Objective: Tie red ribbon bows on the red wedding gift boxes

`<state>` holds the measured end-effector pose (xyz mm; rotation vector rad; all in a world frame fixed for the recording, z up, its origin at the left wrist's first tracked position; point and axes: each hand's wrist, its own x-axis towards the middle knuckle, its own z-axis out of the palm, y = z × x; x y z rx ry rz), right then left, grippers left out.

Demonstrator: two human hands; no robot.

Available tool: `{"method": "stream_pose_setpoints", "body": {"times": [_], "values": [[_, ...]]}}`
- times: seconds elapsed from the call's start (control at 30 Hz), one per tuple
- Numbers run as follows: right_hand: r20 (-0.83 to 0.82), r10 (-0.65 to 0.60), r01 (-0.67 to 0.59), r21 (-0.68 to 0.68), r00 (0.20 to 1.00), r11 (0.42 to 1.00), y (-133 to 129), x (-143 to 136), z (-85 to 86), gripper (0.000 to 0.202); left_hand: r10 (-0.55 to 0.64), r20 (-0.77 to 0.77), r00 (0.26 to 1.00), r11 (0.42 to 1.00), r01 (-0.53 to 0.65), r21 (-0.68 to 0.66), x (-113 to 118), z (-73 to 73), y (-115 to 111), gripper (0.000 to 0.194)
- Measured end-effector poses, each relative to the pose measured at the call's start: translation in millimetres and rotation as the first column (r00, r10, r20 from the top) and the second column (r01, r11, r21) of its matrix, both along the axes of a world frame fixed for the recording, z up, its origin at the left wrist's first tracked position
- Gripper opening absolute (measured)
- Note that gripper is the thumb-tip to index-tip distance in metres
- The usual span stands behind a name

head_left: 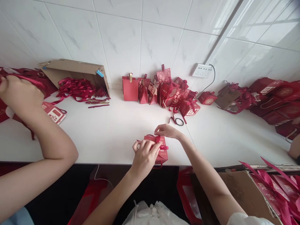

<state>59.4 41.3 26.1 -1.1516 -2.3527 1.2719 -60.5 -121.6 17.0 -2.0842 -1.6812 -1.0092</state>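
A red gift box (162, 153) with pale printed characters lies near the table's front edge. A dark-red ribbon (165, 147) crosses its top, one end sticking out to the right. My left hand (145, 152) rests over the left part of the box, its bent fingers closed on the ribbon and covering much of the lid. At the box's far edge is my right hand (167, 130), fingers curled down where a piece of ribbon rises; its fingertips are partly hidden. A dark cord loop shows at the box's near side.
Several red gift boxes and bags (167, 90) stand by the wall. A cardboard box (75, 67) spills ribbons at the left, beside a co-worker's arm (56, 134). A black ring (179, 122), power strip (201, 70), piled red bags (276, 100) and a filled carton (236, 187) are rightward.
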Motion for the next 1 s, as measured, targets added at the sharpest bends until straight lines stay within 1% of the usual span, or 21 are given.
{"method": "stream_pose_setpoints", "body": {"times": [0.07, 0.1, 0.13, 0.17, 0.23, 0.27, 0.3, 0.37, 0.47, 0.5, 0.57, 0.63, 0.7, 0.77, 0.87, 0.93, 1.0], "values": [[-0.016, -0.093, 0.095, 0.117, 0.995, 0.989, -6, -6, 10.1, 0.010, 0.014, -0.016, 1.000, 1.000, -0.014, 0.001, 1, -1.1, -1, 0.017], [-0.047, -0.112, 0.119, 0.190, 0.993, 0.975, -10, -10, 17.0, 0.010, 0.022, -0.022, 1.000, 1.000, -0.022, 0.003, 1, -1.7, -2, 0.017], [-0.078, -0.089, 0.106, 0.260, 0.993, 0.960, -16, -15, 24.6, 0.012, 0.030, -0.025, 0.999, 1.000, -0.030, 0.006, 2, -2.4, -2, 0.017], [-0.089, -0.016, 0.044, 0.317, 0.996, 0.947, -22, -21, 32.0, 0.013, 0.036, -0.027, 0.999, 0.999, -0.036, 0.012, 2, -2.9, -2, 0.018], [-0.035, 0.208, -0.182, 0.359, 0.977, 0.915, -32, -34, 44.1, 0.015, 0.048, -0.028, 0.998, 0.999, -0.047, 0.025, 3, -3.8, -3, 0.021], [0.017, 0.315, -0.302, 0.339, 0.949, 0.891, -35, -41, 47.9, 0.016, 0.057, -0.028, 0.998, 0.998, -0.056, 0.031, 4, -4.2, -3, 0.022], [0.071, 0.394, -0.397, 0.294, 0.916, 0.870, -37, -47, 50.1, 0.017, 0.065, -0.030, 0.997, 0.997, -0.064, 0.035, 4, -4.6, -3, 0.023], [0.166, 0.481, -0.506, 0.185, 0.861, 0.842, -37, -58, 50.5, 0.018, 0.071, -0.036, 0.997, 0.997, -0.069, 0.043, 5, -5.4, -3, 0.022], [0.253, 0.529, -0.554, 0.034, 0.810, 0.832, -33, -66, 47.0, 0.014, 0.062, -0.045, 0.997, 0.997, -0.060, 0.048, 5, -6.1, -3, 0.023], [0.247, 0.544, -0.561, -0.004, 0.802, 0.828, -32, -66, 46.1, 0.012, 0.060, -0.044, 0.997, 0.997, -0.058, 0.046, 5, -6.0, -3, 0.023], [0.177, 0.558, -0.561, -0.035, 0.811, 0.827, -31, -64, 45.5, 0.011, 0.063, -0.036, 0.997, 0.997, -0.062, 0.045, 4, -5.4, -3, 0.021], [0.063, 0.502, -0.502, -0.024, 0.862, 0.865, -33, -57, 45.3, 0.013, 0.067, -0.013, 0.998, 0.997, -0.066, 0.043, 4, -4.7, -3, 0.018], [-0.034, 0.368, -0.369, 0.003, 0.929, 0.930, -34, -48, 43.7, 0.014, 0.058, 0.030, 0.998, 0.998, -0.059, 0.023, 4, -4.3, -2, 0.016], [-0.101, 0.225, -0.226, 0.006, 0.969, 0.974, -35, -38, 39.4, 0.016, 0.034, 0.079, 0.996, 0.999, -0.034, -0.008, 4, -4.6, -2, 0.012], [-0.135, 0.070, -0.077, -0.047, 0.988, 0.996, -34, -26, 28.8, 0.018, -0.012, 0.131, 0.991, 1.000, 0.015, -0.026, 2, -5.9, 0, 0.009], [-0.140, -0.011, -0.003, -0.099, 0.990, 0.995, -32, -23, 20.7, 0.018, -0.035, 0.151, 0.988, 0.999, 0.040, -0.026, 1, -6.9, 1, 0.008], [-0.149, -0.066, 0.046, -0.137, 0.987, 0.990, -31, -23, 13.8, 0.018, -0.049, 0.162, 0.986, 0.998, 0.055, -0.032, -1, -7.9, 1, 0.008]]}}
